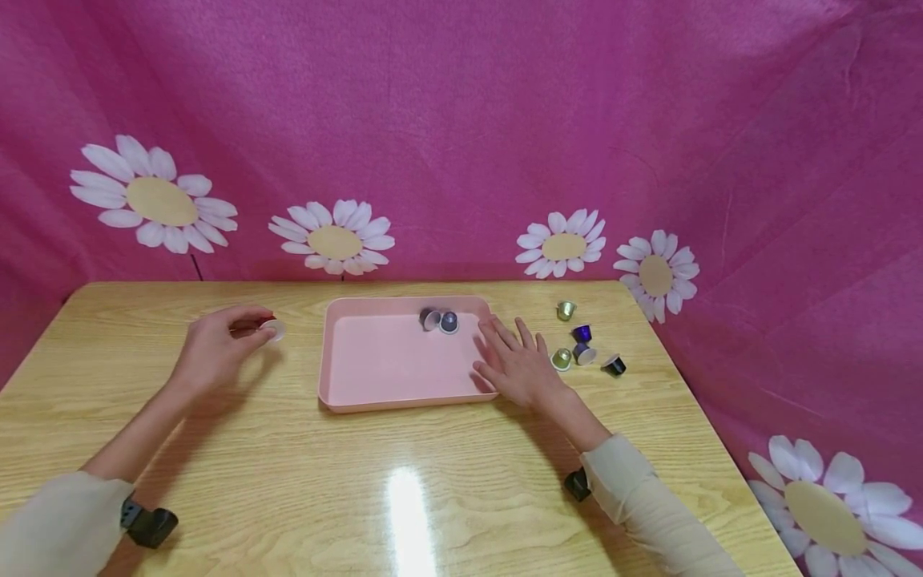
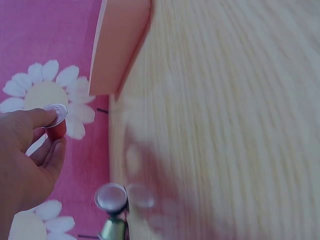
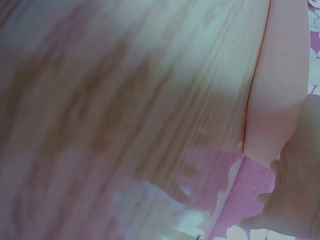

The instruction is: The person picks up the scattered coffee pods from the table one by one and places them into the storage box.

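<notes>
My left hand (image 1: 219, 344) pinches a red coffee capsule (image 2: 56, 129) between thumb and fingers, left of the pink tray (image 1: 389, 402). Its pale foil lid (image 1: 274, 329) faces outward. A capsule with a silvery lid (image 2: 111, 198) and a green capsule (image 2: 114, 229) appear below this hand in the left wrist view; the hand hides them in the head view. Spread fingers of my right hand (image 1: 522, 365) reach over the tray's right rim, holding nothing. Inside the tray, near its back right, lie a greyish capsule (image 1: 429, 319) and a dark capsule (image 1: 449, 322) side by side.
Right of the tray are a gold capsule (image 1: 566, 311), a blue capsule (image 1: 582, 333), a purple capsule (image 1: 584, 353), a yellow-green capsule (image 1: 561, 359) and a black capsule (image 1: 614, 365). A pink flowered cloth (image 1: 447, 160) hangs behind the wooden table (image 1: 303, 481).
</notes>
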Tool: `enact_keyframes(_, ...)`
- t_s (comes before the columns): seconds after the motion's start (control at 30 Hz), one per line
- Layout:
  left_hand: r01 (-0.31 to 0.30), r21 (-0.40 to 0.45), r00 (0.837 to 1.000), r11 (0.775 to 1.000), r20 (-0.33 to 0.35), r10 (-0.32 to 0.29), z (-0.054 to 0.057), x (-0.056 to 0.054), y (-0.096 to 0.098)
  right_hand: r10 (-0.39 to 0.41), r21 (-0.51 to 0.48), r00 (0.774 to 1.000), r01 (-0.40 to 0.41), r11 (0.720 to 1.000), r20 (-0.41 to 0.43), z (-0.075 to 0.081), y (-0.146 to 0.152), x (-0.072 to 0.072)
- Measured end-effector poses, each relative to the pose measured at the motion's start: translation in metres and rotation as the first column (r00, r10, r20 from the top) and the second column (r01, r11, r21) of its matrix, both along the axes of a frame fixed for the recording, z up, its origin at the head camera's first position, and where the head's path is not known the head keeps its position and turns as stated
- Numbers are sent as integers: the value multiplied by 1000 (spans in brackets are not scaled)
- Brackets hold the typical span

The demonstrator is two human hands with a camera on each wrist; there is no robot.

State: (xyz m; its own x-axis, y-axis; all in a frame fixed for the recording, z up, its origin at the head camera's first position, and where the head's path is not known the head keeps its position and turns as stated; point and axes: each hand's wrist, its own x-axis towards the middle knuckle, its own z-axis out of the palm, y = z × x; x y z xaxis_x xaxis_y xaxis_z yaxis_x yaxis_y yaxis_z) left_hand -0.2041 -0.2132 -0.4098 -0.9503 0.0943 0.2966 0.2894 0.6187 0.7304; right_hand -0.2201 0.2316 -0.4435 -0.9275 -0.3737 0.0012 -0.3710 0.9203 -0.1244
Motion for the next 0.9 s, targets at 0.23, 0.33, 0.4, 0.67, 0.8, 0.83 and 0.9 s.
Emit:
enact_keyframes(0.23, 41, 36, 999, 998, 21, -42, 3, -11, 26, 4, 6, 1000, -4, 1000, 5, 3, 0, 0)
enact_keyframes(0.33, 46, 44, 998, 998, 32, -48, 4, -16, 38, 5, 8, 1000, -5, 1000, 6, 4, -1, 0)
enact_keyframes(0.4, 56, 53, 997, 997, 41, -58, 3, -20, 46, 4, 8, 1000, -4, 1000, 4, 4, -1, 0)
enact_keyframes(0.67, 88, 112, 993, 990, 74, -97, -5, -33, 82, 3, -18, 1000, -2, 1000, 14, 3, -1, 1)
enact_keyframes(0.8, 99, 130, 991, 987, 75, -109, -10, -37, 96, -3, -27, 1000, 3, 1000, 23, 2, 0, 1)
enact_keyframes(0.83, 103, 137, 991, 985, 70, -113, -11, -39, 100, -4, -28, 1000, 4, 1000, 25, 1, -1, 1)
enact_keyframes(0.9, 104, 146, 991, 984, 64, -114, -12, -40, 106, -4, -29, 1000, 4, 1000, 22, 1, -1, 1)
